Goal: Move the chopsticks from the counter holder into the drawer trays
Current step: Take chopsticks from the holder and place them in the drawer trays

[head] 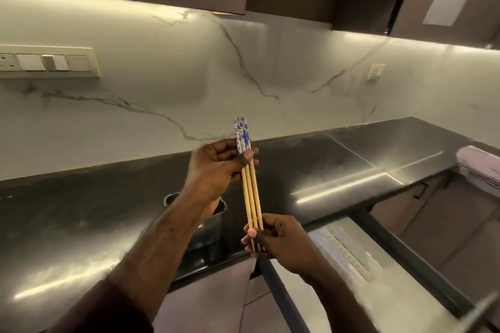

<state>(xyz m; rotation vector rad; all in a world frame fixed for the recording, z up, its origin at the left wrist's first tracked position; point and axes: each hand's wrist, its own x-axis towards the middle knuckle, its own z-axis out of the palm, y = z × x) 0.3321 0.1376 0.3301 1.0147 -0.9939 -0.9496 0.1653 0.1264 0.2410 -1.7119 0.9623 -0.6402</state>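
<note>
A bundle of chopsticks (250,184) is held upright at the centre of the frame, above the dark polished worktop (338,165). The sticks are plain wood along the lower length and carry a blue-and-white floral pattern at the upper ends, which rise clear of the fingers. The exact count cannot be determined; at least three shafts are visible side by side.

The left hand (216,167) has its grip pressed around the patterned upper section, thumb across the front of the sticks and fingers curled behind. The right hand (276,238) has its grip pinched on the narrow lower tips, thumb and fingers pressed together on the sticks. Both hands are in contact with the bundle; the bundle touches nothing else.

Below the left wrist, in the lower centre of the frame, a rectangular metal holder (213,227) stands on the worktop, largely hidden by the forearm. Its contents cannot be seen.

At the lower right, an open drawer (392,246) projects from beneath the worktop edge. A pale tray (343,254) lies inside it; the area is blurred and its compartments cannot be made out.

A marbled white backsplash (189,84) runs behind the worktop, with a switch plate (46,62) at the upper left. A folded pale cloth (479,165) sits at the right edge.
</note>
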